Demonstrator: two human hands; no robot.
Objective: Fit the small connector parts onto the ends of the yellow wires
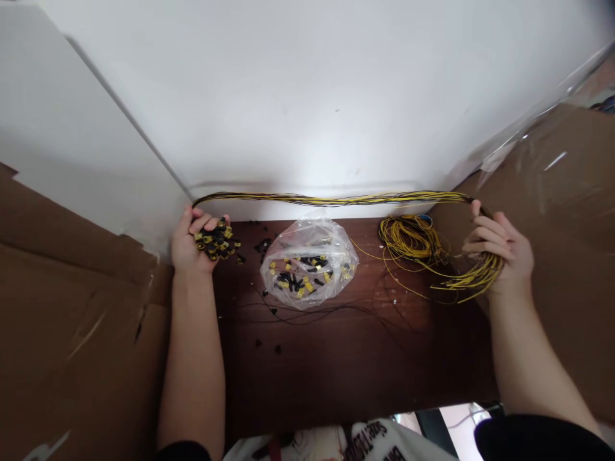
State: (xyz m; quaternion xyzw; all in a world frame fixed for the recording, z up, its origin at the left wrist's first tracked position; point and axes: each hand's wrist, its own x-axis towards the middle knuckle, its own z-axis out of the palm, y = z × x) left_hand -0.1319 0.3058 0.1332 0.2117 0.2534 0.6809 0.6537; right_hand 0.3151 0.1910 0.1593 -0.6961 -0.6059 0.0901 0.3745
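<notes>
A long bundle of yellow and black wires (331,199) stretches between my two hands above the back of the table. My left hand (188,240) is closed around one end, where a cluster of small yellow and black connectors (217,242) sticks out past the fingers. My right hand (504,243) grips the bundle near its other end; the loose yellow wire tips (473,279) hang below the fingers. Between the hands, a clear plastic bag (310,259) lies on the table with several yellow and black connectors in it.
A coil of yellow wire (410,238) rests on the brown table (336,371), left of my right hand. Thin dark wires (327,315) and small black bits (277,349) lie nearer. Cardboard stands at the left (77,320) and right (567,256), with a white wall (307,96) behind.
</notes>
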